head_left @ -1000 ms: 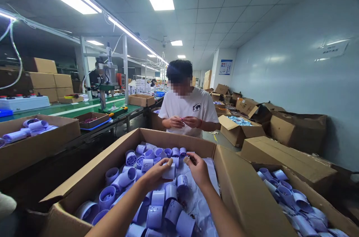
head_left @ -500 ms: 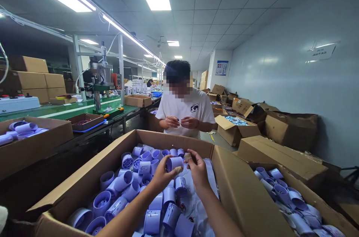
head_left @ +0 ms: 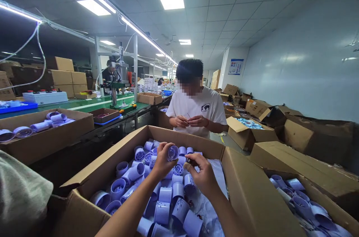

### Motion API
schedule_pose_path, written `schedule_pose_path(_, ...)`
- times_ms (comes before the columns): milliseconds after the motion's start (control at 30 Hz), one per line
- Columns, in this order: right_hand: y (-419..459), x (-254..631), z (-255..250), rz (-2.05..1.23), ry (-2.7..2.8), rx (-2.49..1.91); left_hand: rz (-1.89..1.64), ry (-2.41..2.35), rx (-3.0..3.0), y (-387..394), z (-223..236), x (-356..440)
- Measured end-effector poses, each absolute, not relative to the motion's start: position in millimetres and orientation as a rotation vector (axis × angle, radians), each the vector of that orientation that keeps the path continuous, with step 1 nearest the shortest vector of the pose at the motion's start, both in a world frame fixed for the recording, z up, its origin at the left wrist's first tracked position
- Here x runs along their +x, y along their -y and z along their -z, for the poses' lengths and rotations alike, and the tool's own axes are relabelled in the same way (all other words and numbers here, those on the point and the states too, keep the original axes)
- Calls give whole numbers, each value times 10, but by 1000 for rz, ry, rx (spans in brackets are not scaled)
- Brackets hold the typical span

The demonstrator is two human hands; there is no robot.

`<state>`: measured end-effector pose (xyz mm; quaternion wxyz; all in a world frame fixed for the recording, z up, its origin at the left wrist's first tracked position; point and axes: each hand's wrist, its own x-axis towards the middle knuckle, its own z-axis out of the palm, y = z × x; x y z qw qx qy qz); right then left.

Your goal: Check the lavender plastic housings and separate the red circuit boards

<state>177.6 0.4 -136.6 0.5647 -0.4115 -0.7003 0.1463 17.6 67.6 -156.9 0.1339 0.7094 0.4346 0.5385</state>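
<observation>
My left hand grips a lilac plastic cup-shaped housing, its round end with inner ribs turned toward me. Just right of it, my right hand pinches a small dark, shiny part, mostly covered by the fingers. A wrap covers one of that hand's fingertips. The two hands are apart, above a large cardboard box. Inside lie many similar housings, tumbled in different directions, and a white sheet along the right side. Small reddish-brown bits lie among them.
Across the box a person in a white shirt handles something small and thin. Another box of housings stands at right, one more at left. A press machine stands on the green bench. Cartons line the right wall.
The housing in my left hand has turned from sideways to end-on toward me and risen slightly. My right hand has shifted lower, exposing the dark part. The view has swung left.
</observation>
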Motion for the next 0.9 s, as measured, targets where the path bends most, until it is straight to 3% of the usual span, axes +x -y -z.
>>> schedule_pose_path(533, -30, 1743, 1415, -375, 1685, -1004, -1517, -1120, 2201, -638, 1577, 192)
schedule_pose_path(900, -11, 1675, 1431, -174, 1526, -1151, -1389, -1060, 2313, -598, 1655, 246)
